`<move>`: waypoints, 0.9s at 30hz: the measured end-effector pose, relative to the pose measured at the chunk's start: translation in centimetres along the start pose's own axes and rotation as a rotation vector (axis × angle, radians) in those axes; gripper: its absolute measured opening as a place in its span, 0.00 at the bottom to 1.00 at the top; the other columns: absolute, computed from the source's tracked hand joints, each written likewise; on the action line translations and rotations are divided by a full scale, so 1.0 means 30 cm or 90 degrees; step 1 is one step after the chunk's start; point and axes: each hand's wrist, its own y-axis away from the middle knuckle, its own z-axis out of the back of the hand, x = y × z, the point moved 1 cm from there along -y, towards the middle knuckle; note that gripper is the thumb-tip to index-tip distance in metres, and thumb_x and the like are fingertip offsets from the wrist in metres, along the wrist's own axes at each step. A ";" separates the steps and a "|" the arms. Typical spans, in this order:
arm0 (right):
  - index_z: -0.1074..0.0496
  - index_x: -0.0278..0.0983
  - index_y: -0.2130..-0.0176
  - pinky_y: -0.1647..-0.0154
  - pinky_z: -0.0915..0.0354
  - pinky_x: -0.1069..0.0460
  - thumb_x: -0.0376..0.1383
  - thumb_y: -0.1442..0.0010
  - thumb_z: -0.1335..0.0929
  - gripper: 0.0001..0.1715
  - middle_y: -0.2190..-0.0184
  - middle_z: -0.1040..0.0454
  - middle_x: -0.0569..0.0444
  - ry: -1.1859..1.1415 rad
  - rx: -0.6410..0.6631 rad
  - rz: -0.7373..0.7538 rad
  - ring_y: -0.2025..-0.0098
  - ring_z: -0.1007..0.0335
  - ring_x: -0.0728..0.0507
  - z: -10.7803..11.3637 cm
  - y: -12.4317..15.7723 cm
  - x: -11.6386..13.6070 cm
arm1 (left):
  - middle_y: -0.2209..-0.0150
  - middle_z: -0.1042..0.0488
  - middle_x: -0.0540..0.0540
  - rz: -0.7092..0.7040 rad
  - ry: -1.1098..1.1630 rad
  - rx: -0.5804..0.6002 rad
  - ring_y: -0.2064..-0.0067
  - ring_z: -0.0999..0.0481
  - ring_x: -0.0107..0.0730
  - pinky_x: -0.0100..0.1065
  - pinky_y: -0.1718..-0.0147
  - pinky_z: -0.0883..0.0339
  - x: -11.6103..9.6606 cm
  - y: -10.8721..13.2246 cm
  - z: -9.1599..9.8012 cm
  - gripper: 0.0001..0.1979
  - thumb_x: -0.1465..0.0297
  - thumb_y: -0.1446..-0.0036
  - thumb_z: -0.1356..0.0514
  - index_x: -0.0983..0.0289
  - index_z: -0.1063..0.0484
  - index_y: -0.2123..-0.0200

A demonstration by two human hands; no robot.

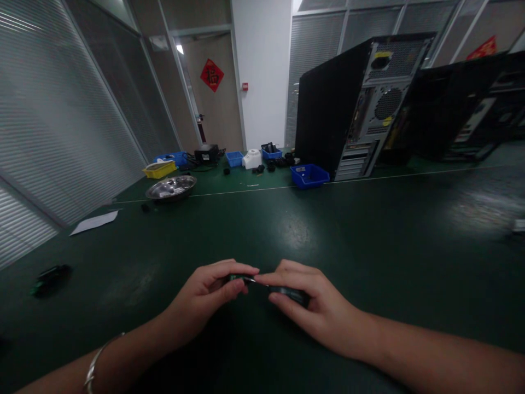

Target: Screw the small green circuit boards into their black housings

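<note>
My right hand is closed around the thick dark handle of a screwdriver. Its thin metal shaft points left, with my right index finger stretched along it. My left hand pinches a small dark green part between thumb and fingers, and the shaft's tip meets it or lies just beside it. Most of that part is hidden by the fingers, so its kind is unclear. Both hands are low over the green tabletop, close together near the middle.
A dark and green object lies at the left. Farther back are a metal bowl, a yellow tray, a blue bin, a white vented housing and a tall black computer case. A paper sheet lies near the left edge.
</note>
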 end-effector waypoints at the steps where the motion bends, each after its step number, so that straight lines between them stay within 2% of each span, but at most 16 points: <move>1: 0.27 0.40 0.45 0.62 0.35 0.51 0.29 0.36 0.33 0.20 0.63 0.27 0.51 0.000 0.000 0.001 0.62 0.30 0.46 0.000 0.000 -0.001 | 0.61 0.29 0.55 0.005 0.013 0.001 0.62 0.29 0.34 0.33 0.65 0.37 0.000 0.000 0.000 0.13 0.65 0.38 0.41 0.58 0.22 0.52; 9: 0.28 0.41 0.44 0.63 0.35 0.51 0.29 0.36 0.34 0.21 0.63 0.27 0.51 0.003 -0.002 0.002 0.63 0.30 0.45 0.004 -0.001 0.005 | 0.62 0.27 0.55 0.038 0.051 -0.002 0.64 0.30 0.33 0.33 0.65 0.38 -0.010 0.002 0.003 0.13 0.65 0.39 0.40 0.58 0.21 0.54; 19: 0.28 0.40 0.44 0.63 0.36 0.51 0.29 0.35 0.34 0.21 0.63 0.27 0.51 -0.015 0.001 0.015 0.62 0.30 0.46 -0.001 0.002 0.004 | 0.64 0.27 0.54 0.015 0.087 0.022 0.65 0.31 0.31 0.31 0.67 0.38 0.008 -0.001 0.004 0.13 0.65 0.38 0.41 0.58 0.22 0.52; 21: 0.28 0.41 0.44 0.63 0.36 0.51 0.29 0.35 0.34 0.21 0.63 0.27 0.52 -0.008 -0.003 0.014 0.63 0.30 0.46 -0.003 0.002 0.002 | 0.63 0.28 0.54 -0.005 0.029 0.007 0.64 0.30 0.33 0.32 0.65 0.38 0.001 0.002 0.003 0.13 0.66 0.37 0.42 0.57 0.23 0.52; 25: 0.28 0.41 0.44 0.63 0.35 0.51 0.29 0.36 0.34 0.22 0.63 0.28 0.52 0.014 -0.016 0.012 0.63 0.31 0.46 -0.005 0.003 0.000 | 0.62 0.27 0.56 -0.064 -0.177 -0.026 0.60 0.28 0.38 0.36 0.61 0.38 -0.025 0.010 0.001 0.14 0.67 0.36 0.44 0.58 0.25 0.49; 27: 0.28 0.41 0.44 0.63 0.35 0.51 0.28 0.36 0.34 0.22 0.63 0.28 0.52 0.014 -0.010 0.009 0.63 0.31 0.46 -0.003 0.002 0.000 | 0.62 0.27 0.56 -0.072 -0.209 -0.026 0.60 0.28 0.38 0.37 0.60 0.38 -0.032 0.011 0.000 0.15 0.67 0.36 0.44 0.58 0.25 0.48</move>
